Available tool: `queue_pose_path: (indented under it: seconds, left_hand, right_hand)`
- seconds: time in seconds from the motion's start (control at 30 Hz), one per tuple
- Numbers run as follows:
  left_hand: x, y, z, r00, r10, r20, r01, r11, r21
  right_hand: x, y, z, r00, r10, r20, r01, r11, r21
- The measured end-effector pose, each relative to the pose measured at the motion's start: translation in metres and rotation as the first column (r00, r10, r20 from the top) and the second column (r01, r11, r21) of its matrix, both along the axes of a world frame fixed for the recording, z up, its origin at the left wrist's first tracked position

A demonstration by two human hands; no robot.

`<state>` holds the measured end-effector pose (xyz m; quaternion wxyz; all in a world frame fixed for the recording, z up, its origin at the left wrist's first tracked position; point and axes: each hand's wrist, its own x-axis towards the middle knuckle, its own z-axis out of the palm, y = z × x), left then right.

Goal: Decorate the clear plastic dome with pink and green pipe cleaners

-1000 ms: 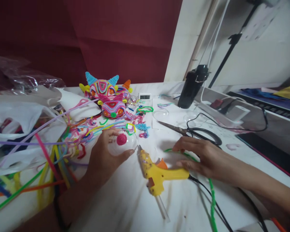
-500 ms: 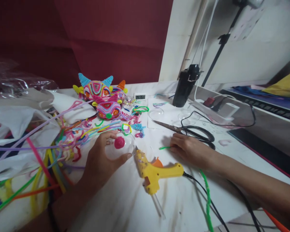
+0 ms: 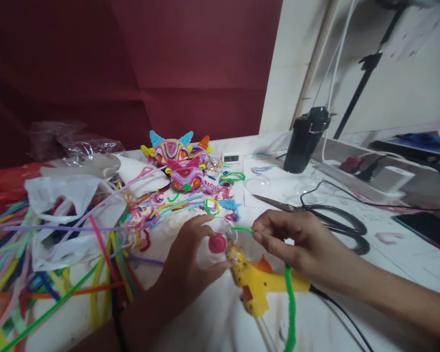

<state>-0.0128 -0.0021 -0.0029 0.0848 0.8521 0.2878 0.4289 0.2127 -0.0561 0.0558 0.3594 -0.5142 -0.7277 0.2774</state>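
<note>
My left hand (image 3: 188,264) grips a clear plastic half-ball (image 3: 223,226) between thumb and fingers, with a pink pipe-cleaner coil (image 3: 217,243) on it. A green pipe cleaner (image 3: 290,308) is pinched in my right hand (image 3: 289,239); its short end points left at the half-ball's edge, and its long part hangs down below the hand. Whether that end touches the half-ball, I cannot tell. Between and below the hands lies a yellow hot glue gun (image 3: 256,286), its nozzle close to the half-ball and its handle partly behind my right hand.
Black-handled scissors (image 3: 337,220) lie behind my right hand. Finished pipe-cleaner animal heads (image 3: 185,168) stand at the back, near a small digital clock (image 3: 231,158). Loose pipe cleaners (image 3: 11,254) crowd the left. A black bottle (image 3: 304,142), a power strip (image 3: 374,183) and cables are on the right.
My right hand has lifted from beside the scissors and brought the green pipe cleaner's end to the half-ball. The left hand still holds the half-ball. The whole view has shifted leftward.
</note>
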Motion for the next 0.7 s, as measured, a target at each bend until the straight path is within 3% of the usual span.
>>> queue_pose_path:
  seconds: [0.3, 0.7]
  left_hand:
    - [0.001, -0.002, -0.001, 0.999, 0.037, -0.027, -0.037, 0.999, -0.001]
    - [0.002, -0.003, -0.003, 1.0, -0.003, 0.006, 0.003, 1.0, 0.001]
  right_hand:
    - [-0.005, 0.001, -0.012, 0.998, 0.037, -0.057, -0.041, 0.996, -0.075]
    - [-0.008, 0.001, -0.019, 0.998, 0.057, -0.039, -0.06, 0.996, -0.06]
